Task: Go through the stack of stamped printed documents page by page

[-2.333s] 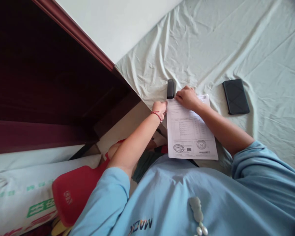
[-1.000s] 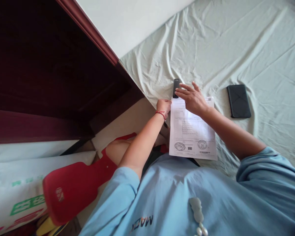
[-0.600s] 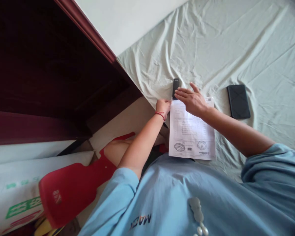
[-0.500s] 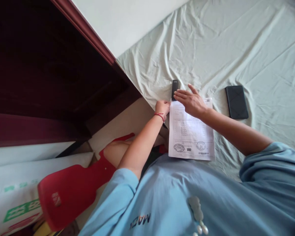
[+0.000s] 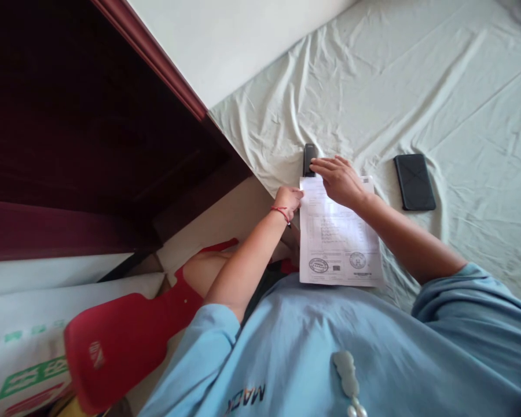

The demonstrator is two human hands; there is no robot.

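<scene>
Printed paper (image 5: 342, 237), bearing two oval or round stamps near its lower edge, lies on the cloth in front of my body. My left hand (image 5: 290, 200) pinches its left edge near the upper corner, a red cord around the wrist. A small black stapler (image 5: 309, 160) lies at the paper's top left corner; whether it overlaps the sheet I cannot tell. Over the paper's top edge reaches my right hand (image 5: 341, 182), fingers stretched out and close together. Its fingertips touch the stapler's right side, and the palm covers some of the print.
On the light wrinkled cloth (image 5: 473, 116), right of the paper, rests a black phone-like case (image 5: 415, 182). A dark red cabinet (image 5: 91, 116) stands at left. Below it are a red chair-like piece (image 5: 117, 341) and a white printed sack (image 5: 21, 330).
My left hand has slid a little toward my body along the paper's edge. The right hand's fingers have drawn closer together, still at the stapler.
</scene>
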